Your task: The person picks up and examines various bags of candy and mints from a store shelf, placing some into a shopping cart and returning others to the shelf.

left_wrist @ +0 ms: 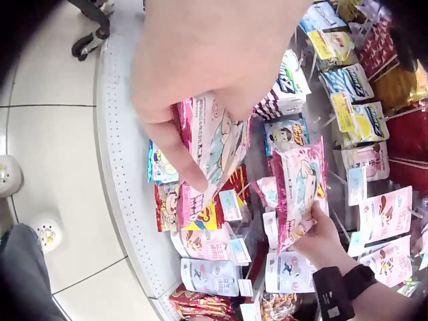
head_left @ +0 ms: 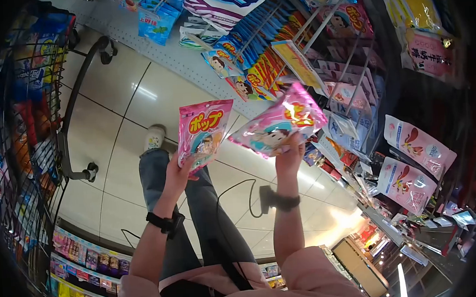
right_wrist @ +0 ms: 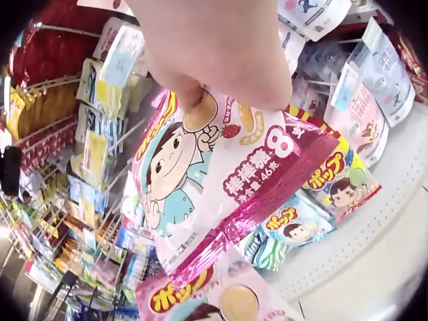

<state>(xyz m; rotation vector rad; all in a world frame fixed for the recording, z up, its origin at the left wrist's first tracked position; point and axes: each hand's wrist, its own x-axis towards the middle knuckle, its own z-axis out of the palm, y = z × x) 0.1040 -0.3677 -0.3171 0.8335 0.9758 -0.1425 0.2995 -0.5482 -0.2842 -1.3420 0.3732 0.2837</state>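
Note:
In the head view my left hand (head_left: 176, 177) grips the lower edge of a pink lollipop bag (head_left: 202, 123), its printed front facing up. To its right, my right hand (head_left: 289, 147) pinches a second pink lollipop bag (head_left: 277, 125), which is tilted with crinkled shiny ends. Close up in the right wrist view, this second bag (right_wrist: 180, 160) shows a cartoon figure in a teal cap, and the fingers lie at its upper edge. The first bag (right_wrist: 207, 297) appears just below it there. The left wrist view shows the fingers (left_wrist: 175, 150) of my left hand wrapped over its bag.
A display rack holds blue lollipop bags (head_left: 222, 62), red-yellow bags (head_left: 253, 85) and pale pink pouches (head_left: 406, 184) on metal hooks. A filled black wire cart (head_left: 28, 107) stands at the left on the tiled floor (head_left: 107, 156). More stocked shelves (head_left: 87, 261) are behind at lower left.

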